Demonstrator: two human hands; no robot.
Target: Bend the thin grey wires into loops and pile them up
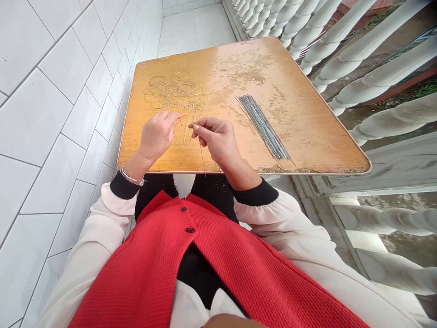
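My left hand [160, 132] is closed, its thumb and fingertips pinched together over the table. Opposite it, my right hand [216, 139] pinches a thin wire [202, 157], whose tail hangs down toward the table's near edge. The wire seems to run across to my left fingertips, though it is very fine there. Just beyond my fingers lie several wires with looped ends [195, 105] and straight legs. A loose heap of wire bent into rings [172, 86] sits farther back on the left.
A bundle of straight grey wires [264, 127] lies slantwise on the right of the worn wooden table [218, 68]. Its near edge is chipped. A white tiled wall [68, 91] runs along the left, and a white balustrade [341, 59] along the right.
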